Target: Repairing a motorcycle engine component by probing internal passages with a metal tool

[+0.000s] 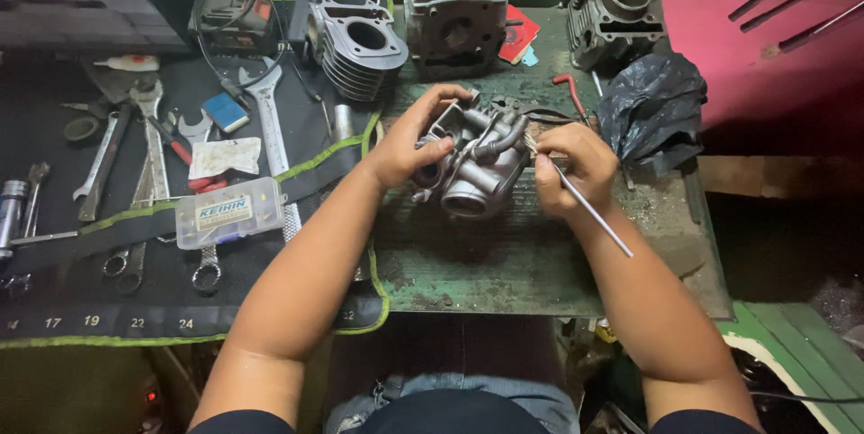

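A grey metal carburetor [475,164] is held at the centre of the worn green bench top [540,263]. The left hand [409,142] is wrapped around the carburetor's nine o'clock side, with the fingers curled over its top and the thumb pressed against its near face, so the part is gripped firmly and tilted toward the camera. The right hand [571,169] is placed at the carburetor's three o'clock side, just touching it; its fingers are clenched around a thin metal rod [589,214], which is pinched near its upper end and is pointed away toward five o'clock. The rod's working tip is hidden behind the fingers, so its contact with the carburetor cannot be told.

At twelve o'clock from the carburetor a grey cylinder head [454,11] is stood upright, and at eleven o'clock a finned cylinder block [360,47] is laid on its side. A second cylinder block [616,16] is set at one o'clock, with a crumpled black plastic bag [652,110] just below it, near the right hand. A red-handled hook tool [570,92] is laid between the bag and the carburetor. At nine o'clock, well apart, a black tool roll [54,308] is spread out, on which several spanners [270,119] and a clear plastic parts box [227,211] are laid.
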